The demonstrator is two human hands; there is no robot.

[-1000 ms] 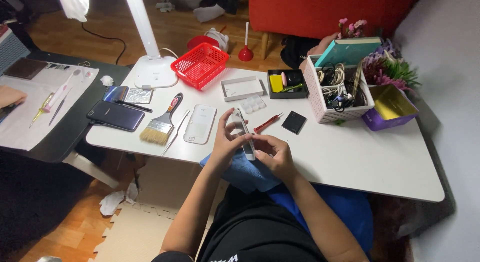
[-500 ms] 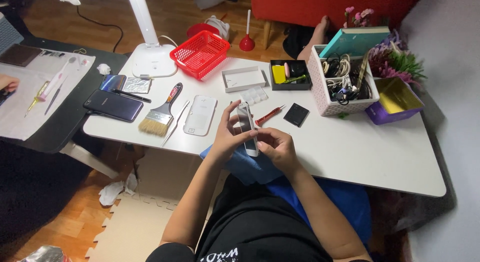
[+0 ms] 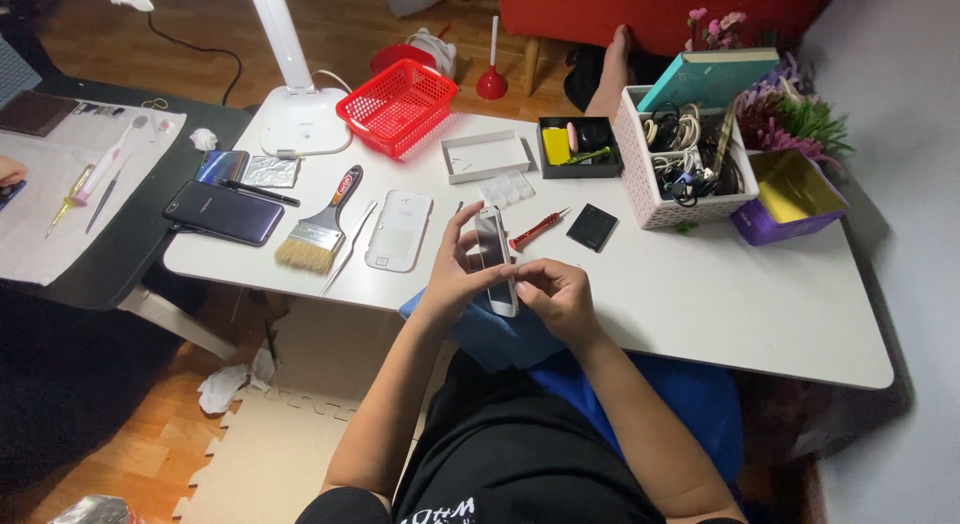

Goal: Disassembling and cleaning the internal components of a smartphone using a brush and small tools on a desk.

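Observation:
A white smartphone [image 3: 494,259] with a dark screen is held upright over the front edge of the white table [image 3: 720,304]. My left hand [image 3: 453,274] grips its left side, with fingers reaching up toward its top. At the phone's lower right corner my right hand [image 3: 556,296] pinches it. Under both hands lies a blue cloth [image 3: 500,339]. Flat on the table to the left is a white phone back cover [image 3: 399,231]. Just beyond the phone rest a red-handled screwdriver [image 3: 537,229] and a black square battery [image 3: 592,227].
A paintbrush [image 3: 320,227], a thin metal tool [image 3: 348,249], a dark phone [image 3: 224,213], a lamp base [image 3: 305,122], a red basket [image 3: 398,94], a white tray [image 3: 485,156], a black box [image 3: 578,147] and a cable-filled bin [image 3: 683,164] are on the table. A dark side table [image 3: 110,249] stands left.
The hands and phone stay in much the same grip. The camera view has shifted slightly, so the table sits a little lower and to the right in frame.

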